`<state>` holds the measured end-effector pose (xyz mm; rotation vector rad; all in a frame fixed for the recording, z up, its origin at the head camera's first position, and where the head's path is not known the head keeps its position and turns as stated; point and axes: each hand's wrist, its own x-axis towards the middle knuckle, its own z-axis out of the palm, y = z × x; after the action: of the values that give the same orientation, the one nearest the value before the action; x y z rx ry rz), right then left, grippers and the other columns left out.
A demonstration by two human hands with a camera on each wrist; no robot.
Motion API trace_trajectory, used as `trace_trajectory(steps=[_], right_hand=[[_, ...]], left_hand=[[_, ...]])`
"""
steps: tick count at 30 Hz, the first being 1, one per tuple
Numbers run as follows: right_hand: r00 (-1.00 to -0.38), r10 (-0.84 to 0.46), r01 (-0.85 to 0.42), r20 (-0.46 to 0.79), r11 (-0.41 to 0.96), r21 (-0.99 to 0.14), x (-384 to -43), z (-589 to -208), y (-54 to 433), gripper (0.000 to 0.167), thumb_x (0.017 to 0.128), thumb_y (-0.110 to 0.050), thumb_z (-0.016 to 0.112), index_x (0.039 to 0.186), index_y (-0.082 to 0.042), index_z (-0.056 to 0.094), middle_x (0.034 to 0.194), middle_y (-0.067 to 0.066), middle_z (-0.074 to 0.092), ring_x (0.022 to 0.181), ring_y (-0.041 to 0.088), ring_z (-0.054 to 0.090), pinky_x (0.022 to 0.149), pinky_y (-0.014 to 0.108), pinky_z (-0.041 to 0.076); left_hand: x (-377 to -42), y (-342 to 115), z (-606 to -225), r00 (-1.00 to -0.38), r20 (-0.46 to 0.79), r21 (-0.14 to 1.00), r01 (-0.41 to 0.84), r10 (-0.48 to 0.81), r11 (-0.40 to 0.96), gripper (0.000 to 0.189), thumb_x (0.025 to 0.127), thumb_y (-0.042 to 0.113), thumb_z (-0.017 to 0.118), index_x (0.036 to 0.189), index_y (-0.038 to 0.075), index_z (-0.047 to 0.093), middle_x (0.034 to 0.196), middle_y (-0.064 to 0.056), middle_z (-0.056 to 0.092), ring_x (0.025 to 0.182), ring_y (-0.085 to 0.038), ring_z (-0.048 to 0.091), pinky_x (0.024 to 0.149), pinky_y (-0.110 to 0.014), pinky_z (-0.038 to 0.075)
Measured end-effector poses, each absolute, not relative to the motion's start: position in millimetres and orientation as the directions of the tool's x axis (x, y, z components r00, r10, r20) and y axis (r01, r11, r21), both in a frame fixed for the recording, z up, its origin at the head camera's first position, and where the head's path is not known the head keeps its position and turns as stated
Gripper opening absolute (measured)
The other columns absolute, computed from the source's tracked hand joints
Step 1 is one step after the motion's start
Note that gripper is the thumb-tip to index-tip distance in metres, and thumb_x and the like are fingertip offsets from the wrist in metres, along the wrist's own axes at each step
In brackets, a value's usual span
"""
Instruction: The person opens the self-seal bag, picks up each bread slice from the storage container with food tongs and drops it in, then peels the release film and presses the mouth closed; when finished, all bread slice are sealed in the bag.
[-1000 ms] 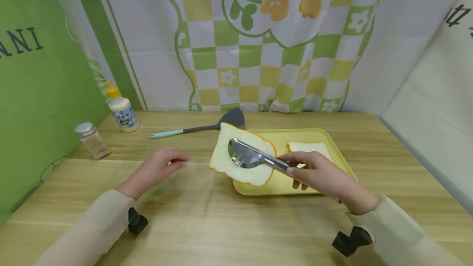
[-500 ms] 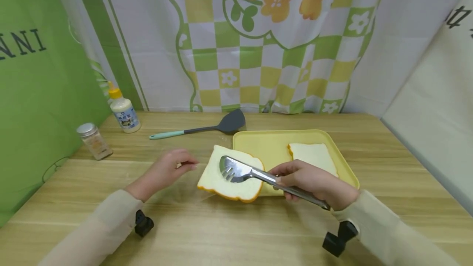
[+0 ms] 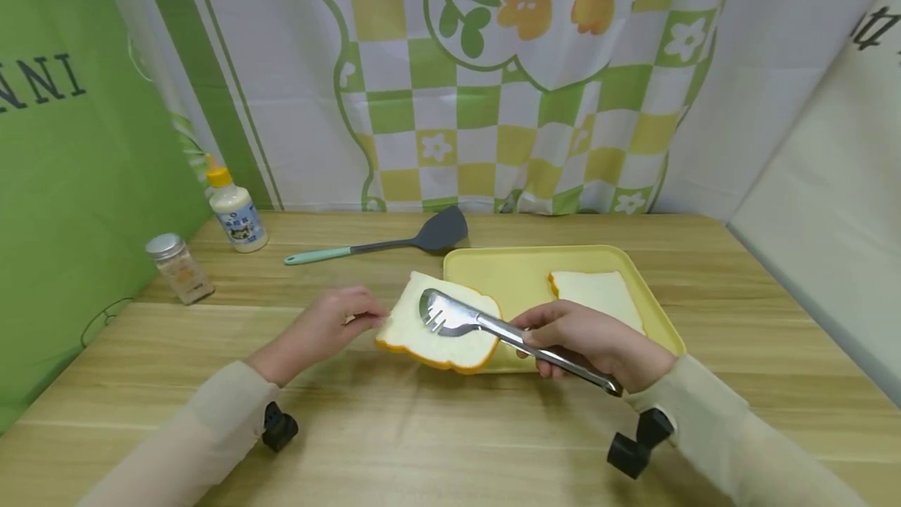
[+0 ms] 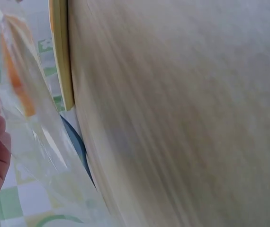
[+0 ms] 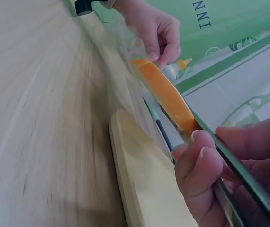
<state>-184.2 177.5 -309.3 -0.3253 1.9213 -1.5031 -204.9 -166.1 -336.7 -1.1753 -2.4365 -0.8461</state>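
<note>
My right hand (image 3: 594, 339) grips metal tongs (image 3: 517, 337), whose slotted tip lies over a white bread slice (image 3: 411, 327) with an orange-brown crust. The slice hangs tilted above the table, overlapping the left end of the yellow tray (image 3: 486, 258). At its left corner, the fingers of my left hand (image 3: 336, 327) pinch a clear plastic bag (image 4: 45, 142). In the left wrist view the crust shows through the plastic. From the right wrist view, my left fingertips are right at the slice's far end. Another bread slice (image 3: 598, 296) lies on the tray's right side.
Behind the hands lies a dark spatula (image 3: 439, 231) with a mint handle. A yellow-capped squeeze bottle (image 3: 239, 217) and a metal-lidded jar (image 3: 181, 271) stand at the left. A patterned cloth (image 3: 479, 112) hangs along the table's back edge.
The tongs and bread slice have come left and nearer to me, off most of the tray. My left hand has moved right, up to the slice's corner.
</note>
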Motion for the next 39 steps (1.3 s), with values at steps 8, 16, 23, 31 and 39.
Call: trace_trajectory(steps=[8,16,23,31,39], right_hand=[[-0.748,-0.576,0.196,-0.331,0.284,-0.938,-182,-318,167,0.038,0.09,-0.005,0.051,0.124,0.012,0.048,0.077,0.006,0.051,0.053,0.009,0.054,0.05,0.019,0.047],[-0.76,-0.557,0.188,-0.336,0.307,-0.933,-181,-323,154,0.036,0.089,-0.004,0.052,0.122,0.009,0.05,0.074,0.005,0.051,0.049,0.008,0.053,0.046,0.018,0.045],[-0.765,-0.546,0.212,-0.341,0.286,-0.934,-182,-325,148,0.036,0.09,-0.005,0.05,0.123,0.01,0.049,0.075,0.007,0.051,0.049,0.008,0.053,0.046,0.018,0.045],[-0.77,-0.555,0.183,-0.315,0.281,-0.942,-183,-329,136,0.027,0.09,-0.005,0.051,0.112,0.011,0.052,0.075,0.008,0.055,0.052,0.01,0.055,0.047,0.018,0.046],[-0.778,-0.551,0.142,-0.301,0.313,-0.939,-184,-327,125,0.025,0.09,-0.006,0.052,0.11,0.009,0.053,0.074,0.01,0.055,0.052,0.011,0.054,0.047,0.019,0.046]], left_hand=[[-207,-158,-338,-0.603,0.523,0.344,0.796,0.602,0.498,0.015,0.077,-0.003,0.071,0.09,0.005,0.071,0.087,-0.002,0.066,0.077,-0.012,0.06,0.066,-0.024,0.051],[-210,-152,-347,-0.576,0.572,0.343,0.815,0.584,0.468,0.015,0.075,-0.005,0.071,0.088,0.002,0.07,0.084,-0.004,0.066,0.074,-0.012,0.06,0.065,-0.023,0.051],[-209,-147,-346,-0.577,0.596,0.369,0.814,0.558,0.448,0.015,0.074,-0.005,0.072,0.086,0.004,0.071,0.085,-0.002,0.065,0.078,-0.012,0.06,0.067,-0.023,0.051],[-204,-136,-347,-0.539,0.617,0.401,0.843,0.573,0.36,0.013,0.074,-0.005,0.072,0.085,0.003,0.069,0.084,-0.003,0.064,0.075,-0.011,0.057,0.063,-0.019,0.048],[-203,-125,-347,-0.566,0.576,0.459,0.821,0.59,0.34,0.011,0.081,-0.002,0.066,0.09,0.004,0.068,0.09,-0.002,0.063,0.079,-0.011,0.056,0.064,-0.02,0.049]])
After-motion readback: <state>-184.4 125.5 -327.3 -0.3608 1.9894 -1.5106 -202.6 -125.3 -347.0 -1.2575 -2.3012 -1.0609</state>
